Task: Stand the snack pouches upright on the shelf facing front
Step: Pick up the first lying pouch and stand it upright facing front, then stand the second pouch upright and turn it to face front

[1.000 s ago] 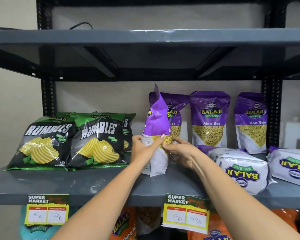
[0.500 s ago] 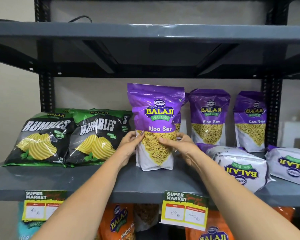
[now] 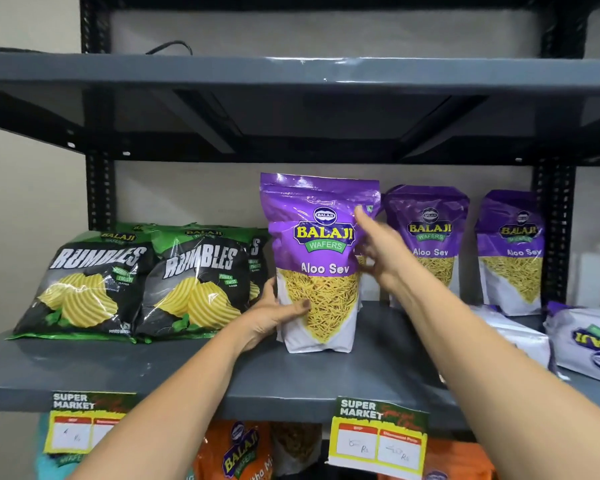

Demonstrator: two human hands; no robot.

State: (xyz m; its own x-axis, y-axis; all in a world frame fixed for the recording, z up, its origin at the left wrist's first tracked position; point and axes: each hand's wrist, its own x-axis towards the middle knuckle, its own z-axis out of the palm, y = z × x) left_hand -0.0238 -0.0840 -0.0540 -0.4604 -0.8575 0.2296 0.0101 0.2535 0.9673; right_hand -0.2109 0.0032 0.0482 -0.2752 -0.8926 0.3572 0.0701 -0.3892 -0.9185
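A purple Aloo Sev pouch (image 3: 317, 261) stands upright on the grey shelf (image 3: 187, 372), label facing front. My left hand (image 3: 274, 313) grips its lower left edge, thumb across the front. My right hand (image 3: 378, 251) is at its upper right edge, fingers spread and blurred; whether it touches the pouch is unclear. Two more Aloo Sev pouches (image 3: 428, 237) (image 3: 511, 251) stand upright at the back right. Two pouches (image 3: 516, 337) (image 3: 589, 344) lie flat at the front right, the nearer one partly hidden by my right arm.
Green and black Rumbles chip bags (image 3: 87, 282) (image 3: 194, 282) lean at the left of the shelf. Price tags (image 3: 378, 438) (image 3: 84, 424) hang on the shelf's front edge. Orange pouches (image 3: 236, 452) sit on the shelf below. An upper shelf (image 3: 291, 74) spans overhead.
The pouch turned from edge-on to facing front and now stands on the shelf. My right hand rose from its lower front to its upper right edge. My left hand stays low.
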